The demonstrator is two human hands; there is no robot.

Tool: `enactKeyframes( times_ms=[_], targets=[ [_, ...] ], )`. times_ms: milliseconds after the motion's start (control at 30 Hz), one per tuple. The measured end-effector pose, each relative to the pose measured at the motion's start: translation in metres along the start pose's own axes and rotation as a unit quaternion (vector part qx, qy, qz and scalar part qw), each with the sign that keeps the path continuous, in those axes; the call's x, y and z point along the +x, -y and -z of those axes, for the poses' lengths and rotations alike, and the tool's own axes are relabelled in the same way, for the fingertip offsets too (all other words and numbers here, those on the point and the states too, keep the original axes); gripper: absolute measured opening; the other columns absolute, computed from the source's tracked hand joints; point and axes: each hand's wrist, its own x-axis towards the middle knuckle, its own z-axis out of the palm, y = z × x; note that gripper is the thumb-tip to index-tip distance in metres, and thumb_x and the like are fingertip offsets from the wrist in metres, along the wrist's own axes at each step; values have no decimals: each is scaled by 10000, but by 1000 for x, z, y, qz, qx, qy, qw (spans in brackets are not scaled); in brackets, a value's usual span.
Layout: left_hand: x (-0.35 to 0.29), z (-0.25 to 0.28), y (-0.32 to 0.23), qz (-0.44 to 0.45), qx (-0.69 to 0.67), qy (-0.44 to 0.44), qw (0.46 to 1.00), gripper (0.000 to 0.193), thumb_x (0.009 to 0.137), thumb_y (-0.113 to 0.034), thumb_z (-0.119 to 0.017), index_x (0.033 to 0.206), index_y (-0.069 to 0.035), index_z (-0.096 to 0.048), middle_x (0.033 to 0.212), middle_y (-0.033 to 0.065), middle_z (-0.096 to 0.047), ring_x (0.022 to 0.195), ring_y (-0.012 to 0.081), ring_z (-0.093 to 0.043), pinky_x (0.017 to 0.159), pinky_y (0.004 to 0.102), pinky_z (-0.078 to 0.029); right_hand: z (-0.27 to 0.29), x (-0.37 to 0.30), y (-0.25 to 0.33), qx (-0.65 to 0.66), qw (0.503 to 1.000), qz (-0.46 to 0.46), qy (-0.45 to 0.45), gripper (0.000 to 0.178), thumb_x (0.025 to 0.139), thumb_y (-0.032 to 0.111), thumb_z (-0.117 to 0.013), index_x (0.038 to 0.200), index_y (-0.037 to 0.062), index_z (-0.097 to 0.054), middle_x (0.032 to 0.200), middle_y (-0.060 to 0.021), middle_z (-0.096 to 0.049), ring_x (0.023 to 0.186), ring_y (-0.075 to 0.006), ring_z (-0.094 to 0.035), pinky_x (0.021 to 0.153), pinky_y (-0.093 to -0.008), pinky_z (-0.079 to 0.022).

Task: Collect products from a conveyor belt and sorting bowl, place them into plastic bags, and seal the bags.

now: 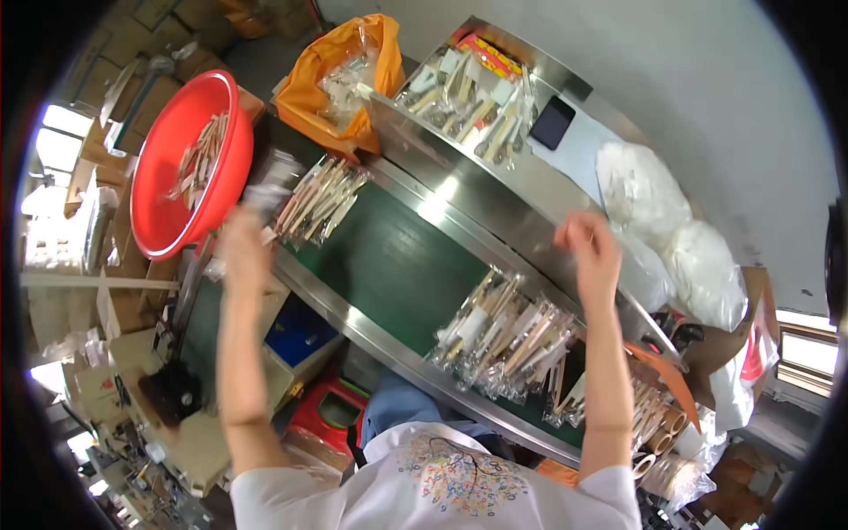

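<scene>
My left hand (243, 243) is raised at the left end of the green belt (397, 265), just below the red basin (168, 212). Its fingers are closed on a blurred clear packet (265, 199). Beside it on the belt lies a loose heap of wooden-handled brushes (320, 201). My right hand (590, 252) hovers with curled fingers over the steel ledge (503, 216) behind the belt, close to clear plastic bags (643, 274). Whether it holds anything is blurred. Below it, a pile of bagged brushes (508, 340) rests on the belt.
The red basin holds several brushes (203, 150). An orange bag (340, 71) of clear packets sits at the back, next to a steel tray of brushes (468, 88) and a black phone (552, 122). White bag bundles (676, 225) lie on the right. Cardboard boxes (132, 35) stand at the left.
</scene>
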Motion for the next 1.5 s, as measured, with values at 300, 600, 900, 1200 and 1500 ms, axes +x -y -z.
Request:
enactKeyframes(
  times_ms=[300, 600, 900, 1200, 1500],
  targets=[
    [155, -26, 152, 39, -15, -105, 994, 527, 837, -132, -590, 1288, 32, -373, 1222, 238, -477, 1136, 365, -457, 945, 420, -368, -64, 268, -135, -473, 848, -224, 83, 390, 775, 357, -657, 813, -29, -613, 737, -111, -629, 559, -183, -601, 468, -314, -467],
    [36, -129, 113, 15, 147, 153, 977, 598, 704, -128, -671, 1242, -47, -422, 1185, 125, -476, 1143, 285, -412, 956, 434, -317, -94, 290, -147, -164, 976, -145, 13, 325, 713, 330, -750, 654, 60, -578, 586, 4, -520, 474, -87, -437, 420, -255, -325],
    [12, -169, 179, 29, 273, 264, 925, 124, 809, -103, -481, 912, -86, -549, 963, 93, -566, 931, 268, -515, 801, 380, -409, -28, 382, -207, -456, 884, -9, -104, 509, 613, 208, -697, 984, -115, -568, 954, -279, -603, 900, -367, -607, 791, -371, -468],
    [18, -106, 108, 68, -86, 96, 989, 164, 802, -43, -565, 947, -23, -492, 943, 164, -527, 907, 338, -496, 791, 418, -401, -102, 320, -106, -40, 985, -165, 25, 357, 710, 338, -764, 838, 57, -585, 638, 49, -490, 496, -50, -422, 448, -217, -328],
    [40, -104, -95, -155, -356, 120, 914, 296, 843, -96, -579, 1122, -24, -507, 1082, 151, -557, 1034, 316, -515, 875, 374, -407, -53, 193, 46, -59, 985, 56, -153, 280, 789, 237, -695, 915, -2, -621, 822, -14, -605, 696, -78, -536, 605, -236, -420]
  ],
)
